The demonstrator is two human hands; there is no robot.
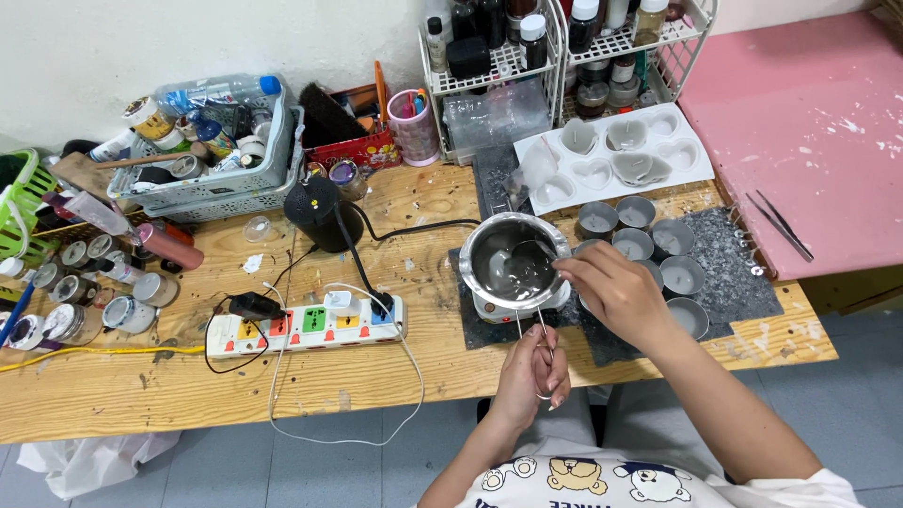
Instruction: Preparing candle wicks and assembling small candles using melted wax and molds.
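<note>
The right hand (616,292) hides part of the pot (513,259) rim and some tins (658,249) — the heater beneath is mostly covered; the green basket (19,202) is cut off at left.

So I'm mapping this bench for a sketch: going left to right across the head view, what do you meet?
Green basket → small tins → power strip → black speaker → metal pot with both hands by it → grey candle cups → tweezers on the pink board.
</note>
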